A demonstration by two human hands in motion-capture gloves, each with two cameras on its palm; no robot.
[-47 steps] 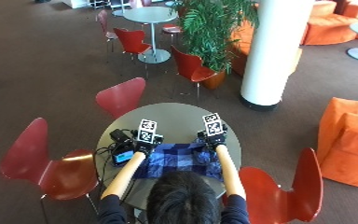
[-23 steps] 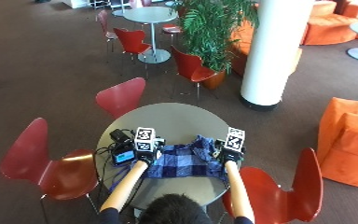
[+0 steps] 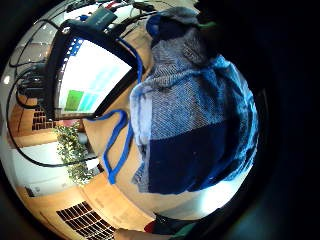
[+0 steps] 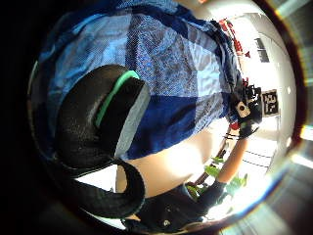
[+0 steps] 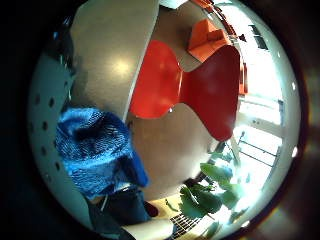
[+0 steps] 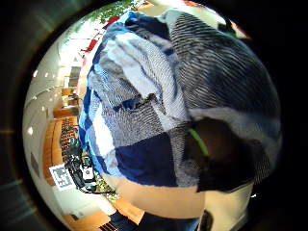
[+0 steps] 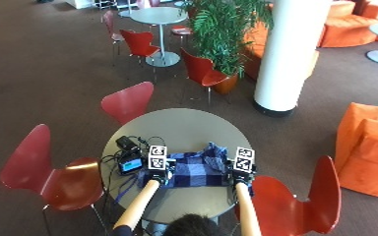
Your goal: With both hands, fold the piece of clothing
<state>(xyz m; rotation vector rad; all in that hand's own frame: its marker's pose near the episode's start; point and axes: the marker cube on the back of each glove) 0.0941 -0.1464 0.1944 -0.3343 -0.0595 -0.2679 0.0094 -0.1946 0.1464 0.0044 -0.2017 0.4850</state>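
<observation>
The blue checked garment lies low in the outside view's centre on the round table, bunched at its right end. The left hand and right hand each grip an end, fingers curled into cloth. A fold looks mid-way; next, carry one edge across. Half a second ago the hands stood slightly wider apart.

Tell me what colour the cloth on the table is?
Blue checked cloth, dark and light squares; clearest in the outside view.
</observation>
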